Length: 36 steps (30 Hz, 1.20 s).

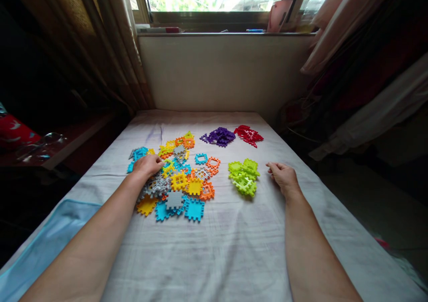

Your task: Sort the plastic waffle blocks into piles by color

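Observation:
My left hand [147, 165] reaches over the left side of a mixed pile of interlocking plastic building tiles [180, 181]. Its fingers are pinched together at a lime-green tile [169, 163], partly hidden among yellow and grey ones. Blue, orange, yellow and grey tiles, some solid and some window-like frames, make up the pile. My right hand [283, 176] hovers low over the sheet with fingers curled and thumb pressed in; nothing shows in it. Just left of it lies a small heap of lime-green tiles [244, 177].
Farther back sit a purple heap [220, 136] and a red heap [249, 135] of pieces. A light sheet [207, 262] covers the bed-like surface, with a blue cloth [63, 230] at left. Beyond is a wall below a windowsill holding a pink cup [278, 16]. Curtains [110, 39] hang left.

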{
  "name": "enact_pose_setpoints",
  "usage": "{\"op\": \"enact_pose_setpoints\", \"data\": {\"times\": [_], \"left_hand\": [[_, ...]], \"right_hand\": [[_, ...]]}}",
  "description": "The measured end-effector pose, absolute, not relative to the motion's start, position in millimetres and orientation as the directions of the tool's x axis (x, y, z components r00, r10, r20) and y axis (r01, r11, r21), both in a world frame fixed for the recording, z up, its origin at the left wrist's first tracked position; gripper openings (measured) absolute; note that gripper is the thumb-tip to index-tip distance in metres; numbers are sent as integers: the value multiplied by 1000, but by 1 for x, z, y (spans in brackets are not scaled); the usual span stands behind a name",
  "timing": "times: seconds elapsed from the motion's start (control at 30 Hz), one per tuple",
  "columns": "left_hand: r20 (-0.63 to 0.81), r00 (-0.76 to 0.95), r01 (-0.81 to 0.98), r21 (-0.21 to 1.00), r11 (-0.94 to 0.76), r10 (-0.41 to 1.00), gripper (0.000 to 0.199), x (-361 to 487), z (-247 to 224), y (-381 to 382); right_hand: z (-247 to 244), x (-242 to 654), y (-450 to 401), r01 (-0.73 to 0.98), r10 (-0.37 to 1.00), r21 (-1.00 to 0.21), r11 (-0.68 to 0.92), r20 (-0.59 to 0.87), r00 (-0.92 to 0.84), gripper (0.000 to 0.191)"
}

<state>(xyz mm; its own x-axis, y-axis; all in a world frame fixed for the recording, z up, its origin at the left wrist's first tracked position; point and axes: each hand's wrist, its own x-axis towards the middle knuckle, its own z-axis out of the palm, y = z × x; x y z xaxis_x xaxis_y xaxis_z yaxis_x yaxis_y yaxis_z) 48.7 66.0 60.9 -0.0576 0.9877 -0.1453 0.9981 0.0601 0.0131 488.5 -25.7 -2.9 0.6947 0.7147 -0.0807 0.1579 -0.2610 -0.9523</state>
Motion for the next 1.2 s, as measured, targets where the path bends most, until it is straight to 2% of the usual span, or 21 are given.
{"op": "enact_pose_setpoints", "data": {"times": [0.1, 0.3, 0.4, 0.5, 0.6, 0.73, 0.83, 0.9, 1.0, 1.1, 1.2], "left_hand": [[-141, -104, 993, 34, 110, 985, 34, 51, 60, 66], [45, -107, 981, 166, 98, 993, 31, 52, 64, 58], [138, -73, 960, 278, 32, 988, 27, 57, 67, 48], [218, -17, 886, 455, -86, 976, 25, 68, 70, 34], [295, 56, 755, 613, -234, 954, 25, 88, 72, 16], [321, 133, 577, 744, -336, 938, 24, 119, 74, -11], [276, 186, 432, 839, -331, 943, 26, 140, 71, -26], [251, 212, 357, 880, -314, 944, 26, 151, 66, -32], [249, 206, 295, 906, -303, 946, 27, 159, 62, -35], [260, 187, 293, 906, -307, 947, 30, 158, 63, -34], [259, 171, 313, 901, -301, 951, 35, 150, 63, -31]], "right_hand": [[-1, 487, -26, 155, 711, -954, -255, -77, 699, 28], [10, 484, -23, 187, 706, -974, -125, 45, 707, 37], [21, 475, -21, 235, 732, -970, -55, 121, 671, 42], [36, 458, -21, 285, 792, -958, 4, 177, 584, 47], [51, 435, -25, 326, 888, -945, 38, 181, 422, 47], [65, 402, -33, 342, 992, -938, 62, 94, 78, 44], [69, 381, -39, 318, 984, -944, 92, 37, -174, 41], [70, 370, -41, 325, 962, -937, 128, 38, -270, 35], [70, 362, -41, 350, 954, -919, 179, 75, -291, 31], [70, 370, -37, 287, 965, -944, 163, 92, -245, 34], [67, 395, -32, 263, 993, -958, 115, 104, -57, 44]]}}
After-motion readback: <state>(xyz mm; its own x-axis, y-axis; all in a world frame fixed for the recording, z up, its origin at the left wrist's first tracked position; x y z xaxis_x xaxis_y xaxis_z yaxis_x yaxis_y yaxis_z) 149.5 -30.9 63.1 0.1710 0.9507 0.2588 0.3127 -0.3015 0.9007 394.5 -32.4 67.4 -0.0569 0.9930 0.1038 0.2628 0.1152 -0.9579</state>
